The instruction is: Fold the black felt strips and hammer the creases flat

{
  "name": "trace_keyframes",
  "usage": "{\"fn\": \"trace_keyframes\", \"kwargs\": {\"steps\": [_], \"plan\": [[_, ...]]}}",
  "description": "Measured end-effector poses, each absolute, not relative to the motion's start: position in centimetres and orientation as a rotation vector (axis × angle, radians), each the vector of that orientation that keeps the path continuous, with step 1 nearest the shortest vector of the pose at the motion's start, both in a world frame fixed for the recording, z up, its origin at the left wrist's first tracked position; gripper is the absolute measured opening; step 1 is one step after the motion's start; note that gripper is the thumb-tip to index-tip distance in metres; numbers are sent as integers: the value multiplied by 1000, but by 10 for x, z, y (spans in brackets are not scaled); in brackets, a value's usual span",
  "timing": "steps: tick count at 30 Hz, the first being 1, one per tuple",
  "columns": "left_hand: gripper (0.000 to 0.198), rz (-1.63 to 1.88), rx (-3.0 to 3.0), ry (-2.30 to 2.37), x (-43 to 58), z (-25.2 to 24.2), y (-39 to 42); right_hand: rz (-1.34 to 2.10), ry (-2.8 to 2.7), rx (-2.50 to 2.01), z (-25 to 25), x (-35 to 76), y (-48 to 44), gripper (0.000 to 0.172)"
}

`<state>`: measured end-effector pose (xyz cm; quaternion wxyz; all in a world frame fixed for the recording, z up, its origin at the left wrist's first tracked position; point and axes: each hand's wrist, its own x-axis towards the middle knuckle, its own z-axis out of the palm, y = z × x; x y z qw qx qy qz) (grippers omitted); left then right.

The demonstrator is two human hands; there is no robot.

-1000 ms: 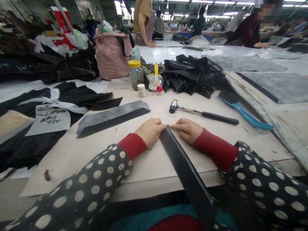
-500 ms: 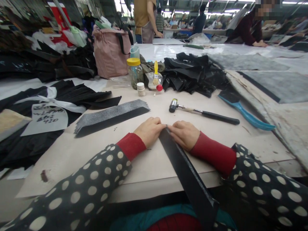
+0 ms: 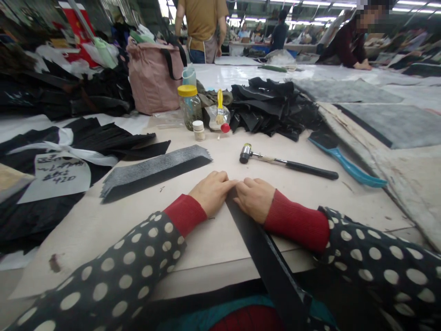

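Black strip [image 3: 259, 250] slants across the counter [image 3: 213, 243] and over its near edge. From my remote view, I see the left hand [image 3: 212, 193] pinching its far end, the right hand [image 3: 254, 198] curled tightly on that end too. Beyond them lies a hammer [image 3: 289, 164].

Black strip [image 3: 260, 248], long, narrow and flat-faced, with a slim, shinier border running along its right-hand long edge. It is set obliquely, its far part on the pale counter [image 3: 203, 250] and its near part extending past the counter's front edge toward the lower right; the far end is gripped and partly hidden.
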<state>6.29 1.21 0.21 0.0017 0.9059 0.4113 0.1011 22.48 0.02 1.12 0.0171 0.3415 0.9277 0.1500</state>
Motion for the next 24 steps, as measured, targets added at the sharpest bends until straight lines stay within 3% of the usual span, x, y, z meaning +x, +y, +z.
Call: {"fn": "trace_keyframes", "kwargs": {"steps": [5, 10, 16, 24], "plan": [[31, 151, 2974, 1285, 67, 8, 7, 521, 2918, 1048, 8, 232, -7, 35], [32, 88, 3049, 1279, 66, 10, 6, 331, 3111, 957, 16, 274, 9, 35], [30, 150, 3029, 1217, 62, 6, 9, 548, 2726, 1582, 7, 378, 68, 46], [28, 183, 2942, 1263, 62, 8, 6, 58, 2754, 1744, 13, 379, 46, 39]]}}
